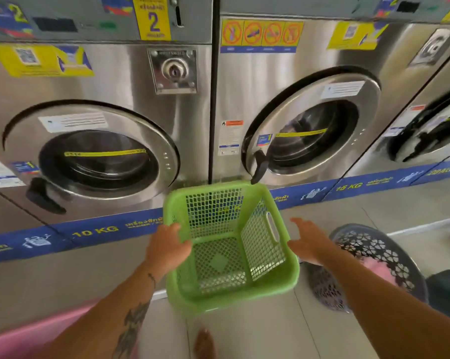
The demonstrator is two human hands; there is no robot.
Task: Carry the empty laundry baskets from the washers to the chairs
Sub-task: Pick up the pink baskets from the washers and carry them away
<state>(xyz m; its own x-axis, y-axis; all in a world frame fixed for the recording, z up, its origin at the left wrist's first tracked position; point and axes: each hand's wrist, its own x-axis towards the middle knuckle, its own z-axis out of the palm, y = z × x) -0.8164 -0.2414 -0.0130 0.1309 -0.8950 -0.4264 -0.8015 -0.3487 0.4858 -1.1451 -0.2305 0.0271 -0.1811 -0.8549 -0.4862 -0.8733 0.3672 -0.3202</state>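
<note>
An empty green square mesh basket [231,257] is in front of the washers, between my two arms. My left hand [167,247] is closed over its left rim, fingers hooked inside. Just off the basket's right rim, below the handle slot, my right hand [309,242] has its fingers spread and holds nothing. I cannot tell whether the basket rests on the floor or is lifted slightly.
Steel front-loading washers [102,151] [309,130] stand close ahead on a blue-striped base. A grey round basket [389,257] with pink cloth inside sits on the floor at the right. A pink basket [24,340] is at the lower left. My bare foot [204,343] is on the tiles.
</note>
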